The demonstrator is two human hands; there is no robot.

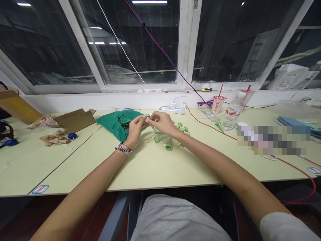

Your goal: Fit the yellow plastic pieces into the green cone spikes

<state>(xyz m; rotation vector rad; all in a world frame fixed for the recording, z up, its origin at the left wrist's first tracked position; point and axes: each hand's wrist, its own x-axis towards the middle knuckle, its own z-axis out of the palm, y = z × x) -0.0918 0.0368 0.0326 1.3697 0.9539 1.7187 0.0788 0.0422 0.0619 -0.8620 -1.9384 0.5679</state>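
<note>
My left hand [135, 131] and my right hand [163, 123] meet above the table, both closed with fingertips on a light green plastic cone [148, 117]. Its wider, cap-like end points up between the fingers, and part of it is hidden by them. Below and right of my hands lie several similar green cones [169, 145], one turned with its hollow end toward me. Small yellow plastic pieces [146, 140] are scattered among them. Just left of my hands, a crumpled green plastic bag [112, 122] lies with its mouth toward them.
A single green cone [220, 127] lies beside a water bottle [231, 113]. Drink cups [217, 104] with red straws stand behind. A red cable [205, 124] crosses the right side from a power strip [173, 109]. Leftward are a cardboard box [75, 121] and wooden toys [55, 138].
</note>
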